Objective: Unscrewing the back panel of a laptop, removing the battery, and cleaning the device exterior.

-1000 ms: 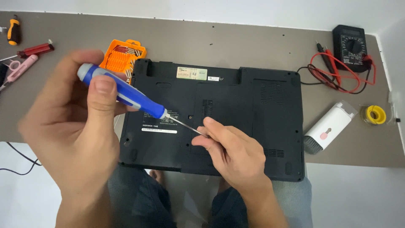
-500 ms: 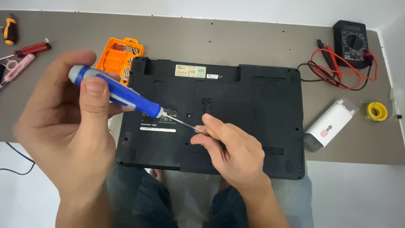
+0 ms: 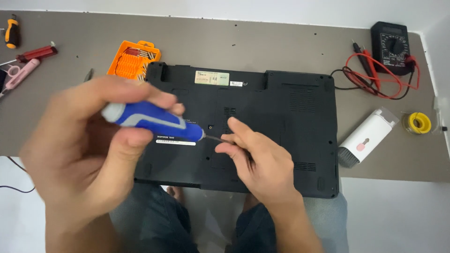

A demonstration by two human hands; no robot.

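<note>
The left hand is wrapping its fingers and thumb tightly around the blue and grey handle of a screwdriver, while the right hand is pinching the thin metal shaft near its tip between thumb and forefinger, steadying it. Both grips are closed on the tool.

Compared with a moment ago, the screwdriver is lying flatter and lower: the handle is dropping from about ten o'clock towards nine o'clock of the right hand, and both hands are sliding a little towards three o'clock across the laptop. The tip is now hovering over the middle of the underside, just at six o'clock of a small screw hole beside the vent slots; whether it is touching the case I cannot tell. As a judgement, the tool is being lined up on a screw of the centre panel rather than already turning one.

The black laptop is lying upside down, its near edge overhanging the table, above the person's knees. At eleven o'clock of it, an orange bit case is touching its corner. At two o'clock, a black multimeter with red and black leads is sitting near the table corner. At three o'clock, a white cleaning brush and a yellow roll are resting. At the far ten o'clock corner, a red tool and a pink one are lying.
</note>
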